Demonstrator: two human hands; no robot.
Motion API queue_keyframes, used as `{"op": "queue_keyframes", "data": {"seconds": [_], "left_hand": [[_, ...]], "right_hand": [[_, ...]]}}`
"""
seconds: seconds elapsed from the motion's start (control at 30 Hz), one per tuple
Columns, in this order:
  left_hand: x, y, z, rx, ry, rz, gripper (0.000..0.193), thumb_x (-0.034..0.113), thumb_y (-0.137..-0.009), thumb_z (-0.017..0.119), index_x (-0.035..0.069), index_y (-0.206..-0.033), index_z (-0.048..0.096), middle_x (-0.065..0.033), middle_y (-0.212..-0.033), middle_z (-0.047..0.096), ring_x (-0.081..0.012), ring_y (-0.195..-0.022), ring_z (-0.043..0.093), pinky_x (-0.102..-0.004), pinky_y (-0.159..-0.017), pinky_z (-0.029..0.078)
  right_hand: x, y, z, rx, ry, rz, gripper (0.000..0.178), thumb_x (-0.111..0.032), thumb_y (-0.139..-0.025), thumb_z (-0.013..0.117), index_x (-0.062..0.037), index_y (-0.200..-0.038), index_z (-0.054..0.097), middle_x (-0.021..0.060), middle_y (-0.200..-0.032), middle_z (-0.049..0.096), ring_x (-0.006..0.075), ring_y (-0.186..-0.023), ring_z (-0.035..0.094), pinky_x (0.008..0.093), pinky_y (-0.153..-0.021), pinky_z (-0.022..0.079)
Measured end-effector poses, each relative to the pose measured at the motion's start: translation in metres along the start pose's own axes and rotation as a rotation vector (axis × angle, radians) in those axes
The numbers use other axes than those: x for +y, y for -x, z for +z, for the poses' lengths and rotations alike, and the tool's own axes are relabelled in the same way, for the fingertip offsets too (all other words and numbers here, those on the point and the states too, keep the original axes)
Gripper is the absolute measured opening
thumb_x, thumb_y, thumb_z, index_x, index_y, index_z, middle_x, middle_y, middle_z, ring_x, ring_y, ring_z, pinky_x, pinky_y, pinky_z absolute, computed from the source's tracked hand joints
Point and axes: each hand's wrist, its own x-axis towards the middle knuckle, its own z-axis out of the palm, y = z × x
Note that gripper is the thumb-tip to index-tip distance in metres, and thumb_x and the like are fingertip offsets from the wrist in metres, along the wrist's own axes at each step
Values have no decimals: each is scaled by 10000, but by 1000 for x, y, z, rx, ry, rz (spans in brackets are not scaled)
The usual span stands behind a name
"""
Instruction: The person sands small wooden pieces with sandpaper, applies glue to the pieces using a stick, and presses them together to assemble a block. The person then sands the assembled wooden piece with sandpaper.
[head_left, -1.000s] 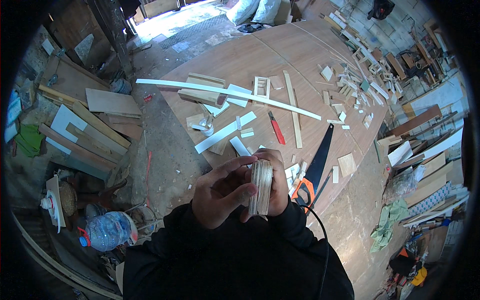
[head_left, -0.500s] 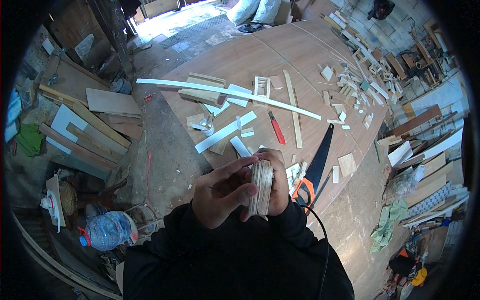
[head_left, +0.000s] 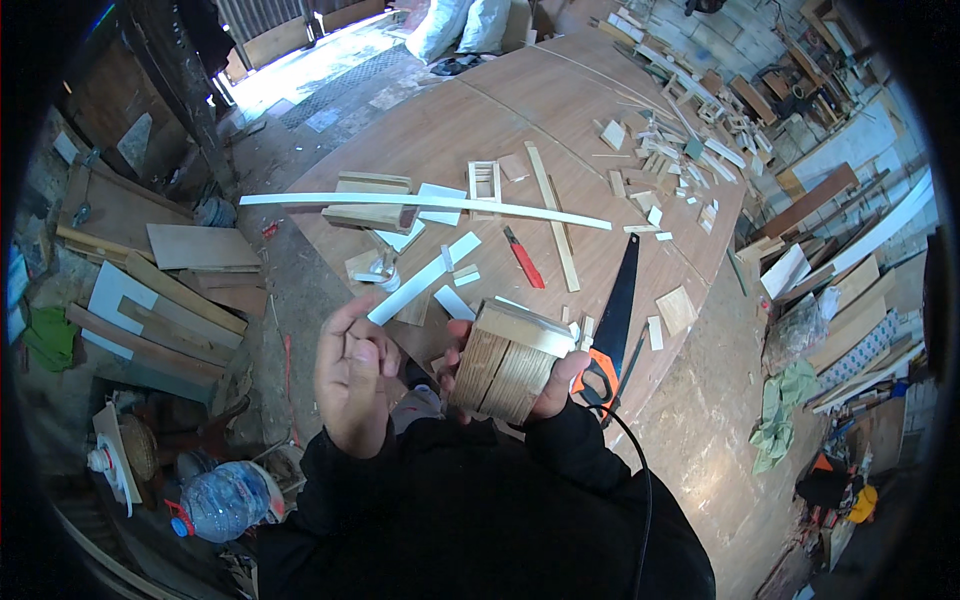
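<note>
A small block-shaped wooden piece [head_left: 500, 372] is in my right hand [head_left: 556, 388], close in front of my chest. The thumb presses its right side and fingertips wrap round its left. A dark seam runs down the face turned toward me, and a paler strip of wood tops it. My left hand [head_left: 352, 385] is apart from the piece, to its left, with its fingers curled in toward the thumb; I see nothing between them. Just right of the piece lies a handsaw [head_left: 620, 310] with an orange and black handle.
On the brown worktable [head_left: 440, 120] lie a long white strip [head_left: 430, 203], a red utility knife [head_left: 524, 262], a small wooden frame [head_left: 484, 182] and many offcuts [head_left: 680, 155]. A large water bottle [head_left: 220, 503] stands at lower left. Boards lean on both sides.
My left hand has let go of the wooden piece and moved left. The piece has turned in my right hand, from a narrow layered edge to a broad face. The whole view has shifted slightly.
</note>
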Motion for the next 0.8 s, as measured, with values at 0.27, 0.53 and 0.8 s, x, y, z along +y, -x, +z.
{"op": "queue_keyframes", "data": {"seconds": [0.27, 0.53, 0.8], "left_hand": [[5, 2, 15, -155, -82, -179, 470, 257, -924, 551, -31, -1265, 403, -48, -918, 469, -120, -755, 481, -277, -687, 423], [-8, 5, 6, -266, -105, -281, 598, 262, -885, 627, -78, -1305, 372, -123, -1105, 410, -183, -889, 544, -288, -617, 545], [-1, 5, 5, -321, -122, -297, 463, 163, -885, 619, -118, -1215, 458, -146, -1148, 389, -241, -1012, 544, -298, -608, 588]], "right_hand": [[7, 3, -16, -210, -102, 200, 1330, -928, -502, 416, 35, -1399, 222, 168, -1180, 489, 294, -1042, 555, 397, -678, 558], [8, 11, -15, -91, 157, 167, 1188, -856, -590, 510, 13, -1370, 292, 212, -1191, 503, 288, -1019, 589, 395, -704, 560], [-2, 13, -7, -114, 308, 182, 1026, -738, -675, 605, 36, -1314, 395, 176, -1146, 542, 249, -1016, 593, 336, -781, 543]]}}
